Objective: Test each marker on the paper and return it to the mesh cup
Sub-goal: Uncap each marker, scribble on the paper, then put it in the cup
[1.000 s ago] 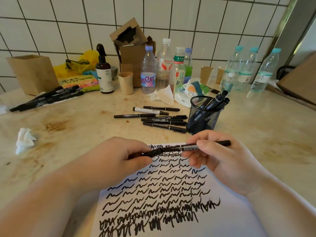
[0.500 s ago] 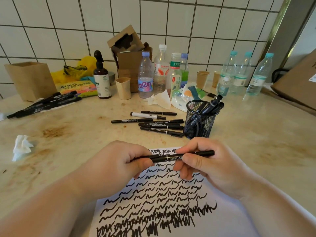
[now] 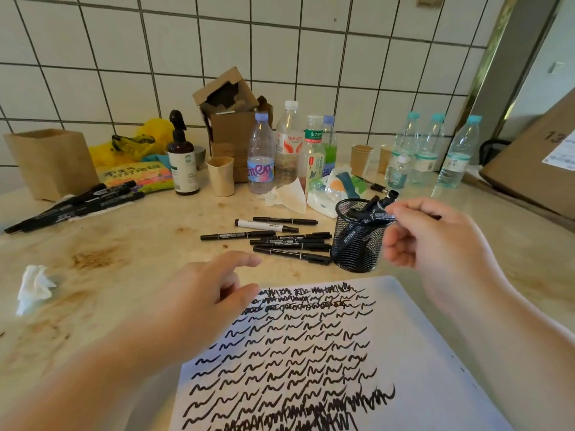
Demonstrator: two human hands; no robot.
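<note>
At the near edge of the tabletop [image 3: 466,231] lies the paper [image 3: 435,353], covered in rows of black squiggles. The left hand [image 3: 205,293] hovers over its far left corner, fingers loosely spread and holding nothing. Just beyond the paper's far edge stands the mesh cup [image 3: 354,241], already holding several markers that lean to the right. The right hand [image 3: 435,241] pinches a marker [image 3: 373,216] nearly level, with its end over the cup's rim.

The likely trouble is in the drop: held this flat, the marker could bridge the rim or strike the leaning markers and bounce out onto the tabletop. The cup looks light, so a knock from the knuckles could tip it toward the row of loose markers [image 3: 289,244] just to its left. Those could then get mixed with tested ones. Whether the held marker is capped cannot be told; an open tip could smear.
</note>
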